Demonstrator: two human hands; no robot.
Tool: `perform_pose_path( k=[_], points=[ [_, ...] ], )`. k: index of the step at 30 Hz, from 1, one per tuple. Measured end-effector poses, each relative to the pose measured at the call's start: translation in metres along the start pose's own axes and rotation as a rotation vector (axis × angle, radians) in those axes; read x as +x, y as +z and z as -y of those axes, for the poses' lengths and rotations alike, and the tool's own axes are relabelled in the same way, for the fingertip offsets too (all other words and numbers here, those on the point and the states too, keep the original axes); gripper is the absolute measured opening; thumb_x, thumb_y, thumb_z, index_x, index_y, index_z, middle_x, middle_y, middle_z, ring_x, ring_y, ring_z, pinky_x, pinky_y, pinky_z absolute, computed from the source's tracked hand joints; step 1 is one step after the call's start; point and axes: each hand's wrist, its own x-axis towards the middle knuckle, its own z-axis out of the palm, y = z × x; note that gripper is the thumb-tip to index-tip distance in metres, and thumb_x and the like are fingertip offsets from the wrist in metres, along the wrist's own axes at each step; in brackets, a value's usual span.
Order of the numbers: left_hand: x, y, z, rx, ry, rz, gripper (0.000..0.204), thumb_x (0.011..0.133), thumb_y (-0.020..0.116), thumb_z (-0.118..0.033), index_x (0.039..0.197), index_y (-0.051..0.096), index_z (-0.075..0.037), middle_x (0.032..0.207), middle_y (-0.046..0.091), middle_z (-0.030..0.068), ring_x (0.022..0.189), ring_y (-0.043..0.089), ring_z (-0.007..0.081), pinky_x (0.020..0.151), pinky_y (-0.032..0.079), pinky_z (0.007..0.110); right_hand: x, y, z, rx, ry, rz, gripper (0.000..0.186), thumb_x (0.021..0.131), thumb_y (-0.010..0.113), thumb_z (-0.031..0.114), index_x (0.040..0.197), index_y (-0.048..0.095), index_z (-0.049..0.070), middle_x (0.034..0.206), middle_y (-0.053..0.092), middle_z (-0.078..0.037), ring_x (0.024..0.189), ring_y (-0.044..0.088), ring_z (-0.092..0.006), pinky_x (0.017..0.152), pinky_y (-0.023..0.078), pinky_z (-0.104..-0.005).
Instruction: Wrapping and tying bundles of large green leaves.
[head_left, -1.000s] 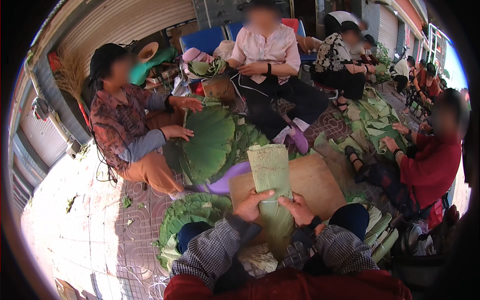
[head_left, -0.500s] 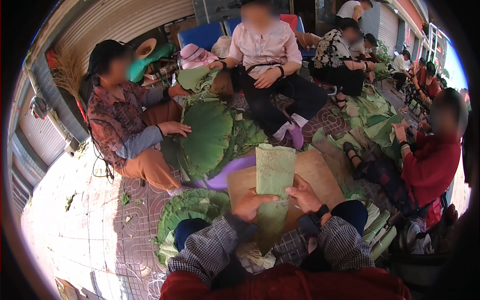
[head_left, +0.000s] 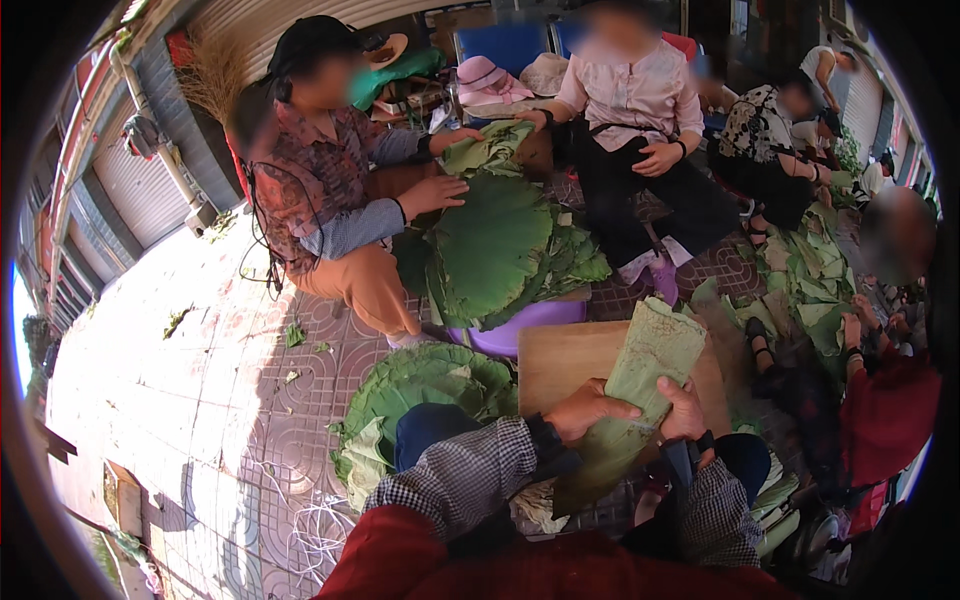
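A long folded bundle of pale green lotus leaves (head_left: 658,350) slants up and to the right in front of me. My left hand (head_left: 588,408) grips its left side, thumb lying across the front. On the opposite edge, my right hand (head_left: 684,408) is closed with its thumb up against the leaves. The fingers behind the bundle are hidden. A thin tie seems to cross it between my thumbs. Beyond and beneath the bundle is a wooden board (head_left: 555,362). By my left knee lies a round stack of green leaves (head_left: 425,385).
Large lotus leaves (head_left: 490,240) are piled over a purple basin (head_left: 520,328). One person (head_left: 320,190) sits beside that pile, another in a pink shirt (head_left: 632,95) behind it. More leaves (head_left: 805,265) cover the paving at right near other seated people. White strips (head_left: 310,530) lie on the ground.
The bundle has gone from nearly upright to leaning right, still in both my hands. My view has swung left, so the surroundings appear farther right.
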Motion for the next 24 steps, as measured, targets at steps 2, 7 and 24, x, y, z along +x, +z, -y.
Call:
perform_pose_path(
  k=[2,7,24],
  points=[
    [-0.004,0.000,-0.001,0.127,-0.083,-0.010,0.043,0.080,0.078,-0.006,0.120,0.065,0.003,0.107,0.072,0.0117,0.097,0.069,0.0202,0.090,0.054,0.035,0.004,-0.001,0.006,0.132,-0.061,-0.054,0.050,0.088,0.072,0.015,0.132,0.054,0.002,0.123,0.065,-0.011,0.109,0.064,-0.0250,0.096,0.053,-0.0409],
    [-0.006,0.005,0.010,0.126,-0.073,-0.027,0.049,0.078,0.080,-0.010,0.123,0.064,0.003,0.110,0.071,0.0118,0.098,0.068,0.0207,0.091,0.053,0.035,0.005,-0.020,-0.002,-0.022,-0.083,-0.120,0.050,0.090,0.071,0.019,0.135,0.054,0.005,0.127,0.063,-0.009,0.115,0.062,-0.0255,0.100,0.050,-0.0439],
    [0.002,0.013,0.021,0.104,-0.326,0.038,0.052,0.078,0.075,0.004,0.128,0.060,0.004,0.121,0.068,0.0133,0.109,0.065,0.0233,0.098,0.051,0.039,-0.002,-0.022,0.054,0.122,-0.107,-0.108,0.044,0.090,0.071,0.014,0.131,0.058,0.005,0.125,0.066,-0.007,0.113,0.063,-0.0204,0.100,0.049,-0.0387]
  ],
)
